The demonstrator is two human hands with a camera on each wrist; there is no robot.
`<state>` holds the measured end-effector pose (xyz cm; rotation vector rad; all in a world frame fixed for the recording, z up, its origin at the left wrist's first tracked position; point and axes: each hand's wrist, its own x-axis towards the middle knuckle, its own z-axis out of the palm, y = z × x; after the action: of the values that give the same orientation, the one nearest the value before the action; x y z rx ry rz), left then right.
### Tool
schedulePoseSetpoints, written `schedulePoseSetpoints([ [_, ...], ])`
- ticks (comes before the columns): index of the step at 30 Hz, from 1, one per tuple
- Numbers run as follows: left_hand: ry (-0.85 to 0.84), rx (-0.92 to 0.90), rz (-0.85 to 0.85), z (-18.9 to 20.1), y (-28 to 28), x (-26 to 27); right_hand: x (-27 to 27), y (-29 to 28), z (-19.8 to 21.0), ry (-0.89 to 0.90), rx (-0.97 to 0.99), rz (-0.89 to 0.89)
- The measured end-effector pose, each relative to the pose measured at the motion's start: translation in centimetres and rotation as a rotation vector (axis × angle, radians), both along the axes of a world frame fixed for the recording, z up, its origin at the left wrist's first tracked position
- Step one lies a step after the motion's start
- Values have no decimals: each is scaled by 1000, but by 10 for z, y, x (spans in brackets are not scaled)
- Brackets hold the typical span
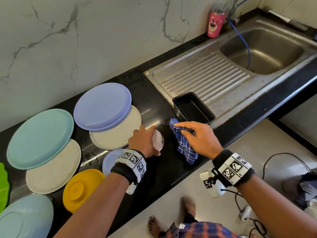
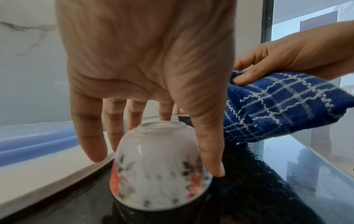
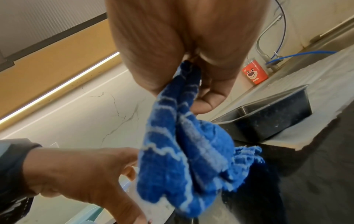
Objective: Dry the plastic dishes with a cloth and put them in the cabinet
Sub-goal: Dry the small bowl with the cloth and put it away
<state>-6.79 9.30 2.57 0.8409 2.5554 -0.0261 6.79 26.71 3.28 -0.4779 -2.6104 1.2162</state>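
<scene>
A small white bowl with a flower pattern [image 1: 158, 140] [image 2: 159, 178] stands upside down on the black counter [image 1: 164, 169]. My left hand [image 1: 145, 141] [image 2: 156, 151] is spread over it with straight fingers. The thumb lies along the bowl's side and the other fingers reach down behind it. The bowl looks blurred in the left wrist view. My right hand [image 1: 181, 129] [image 3: 191, 84] pinches a bunched blue checked cloth [image 1: 185, 148] [image 2: 283, 109] [image 3: 178, 159] just right of the bowl, above the counter. Several plastic plates lie upside down to the left, among them a lavender plate [image 1: 103, 106] and a teal plate [image 1: 40, 138].
A black rectangular tray [image 1: 193, 109] sits at the drainboard's near corner, just behind the cloth. A steel sink [image 1: 240, 40] and a pink tumbler [image 1: 215, 21] are at the back right. A yellow dish [image 1: 82, 188] and a small lavender dish [image 1: 109, 160] lie near my left wrist. The counter's front edge runs under my forearms.
</scene>
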Motion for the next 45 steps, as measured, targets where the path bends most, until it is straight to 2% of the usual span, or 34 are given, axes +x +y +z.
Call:
schedulePoseSetpoints([
  [4, -11, -24, 17, -2, -3, 2, 7, 1, -5, 19, -16, 6],
  [6, -62, 37, 66, -1, -6, 2, 9, 1, -7, 30, -21, 0],
  [9, -185, 262, 174, 0, -13, 3, 10, 5, -9, 52, -53, -28],
  [13, -400, 745, 343, -1, -28, 16, 9, 12, -5, 69, -57, -64],
  [18, -438, 906, 311, -26, -38, 48, 8, 17, 1, 70, -43, -48],
  [22, -457, 933, 303, -40, -47, 66, 8, 17, 2, 58, -33, -15],
  [27, -464, 951, 379, -46, -57, 78, 8, 10, 5, 60, -33, 58],
  [35, -316, 862, 448, -53, -77, 87, 6, -6, 12, 59, 53, 214],
  [39, -304, 849, 472, -55, -78, 89, 4, -18, 17, 97, 115, 279],
  [45, -389, 914, 497, -54, -90, 97, 0, -30, 23, 148, 134, 200],
])
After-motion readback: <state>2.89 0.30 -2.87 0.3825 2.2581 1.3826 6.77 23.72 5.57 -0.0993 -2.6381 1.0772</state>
